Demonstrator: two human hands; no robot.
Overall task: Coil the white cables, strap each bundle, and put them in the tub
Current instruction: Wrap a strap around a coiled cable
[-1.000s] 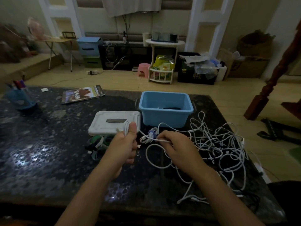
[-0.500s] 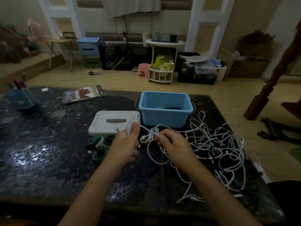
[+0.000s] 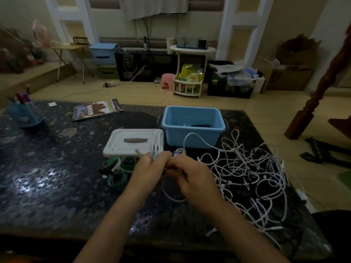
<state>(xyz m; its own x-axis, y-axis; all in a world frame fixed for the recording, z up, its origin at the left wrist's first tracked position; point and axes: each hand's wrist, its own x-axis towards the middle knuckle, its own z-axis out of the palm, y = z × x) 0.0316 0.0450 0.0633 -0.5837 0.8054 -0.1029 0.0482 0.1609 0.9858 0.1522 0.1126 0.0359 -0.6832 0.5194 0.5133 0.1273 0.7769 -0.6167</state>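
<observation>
Open room: the dark speckled counter point(image 3: 47, 186) lies bare to the left of the left hand point(image 3: 150, 169) and below both forearms; its near edge runs under the elbows, and its right edge is close beyond the cable heap.
Left hand: fingers curled round a small coil of white cable point(image 3: 154, 149), whose loops stick up above the knuckles; the coil's long axis stands roughly upright.
Right hand: the right hand point(image 3: 191, 177) meets the left, fingertips pinching the same cable just beside the coil; the exact hold is blurred.
Free strand: from the two hands one strand arches up and to the right, in front of the tub, then drops into the heap.
Cable heap: a loose tangle of white cables point(image 3: 252, 177) sprawls just right of the right hand, reaching the counter's right edge; no single direction.
Tub: the blue tub point(image 3: 191, 135) stands just beyond the hands, open side up, something dark inside.
Lid: a white lid point(image 3: 133, 141) lies flat just beyond the left hand, touching the tub's left side.
Straps: green and white bands point(image 3: 118, 171) lie just left of the left hand.
Farther off: a magazine point(image 3: 96, 110) and a blue pen holder point(image 3: 22, 114), well away on the left.
</observation>
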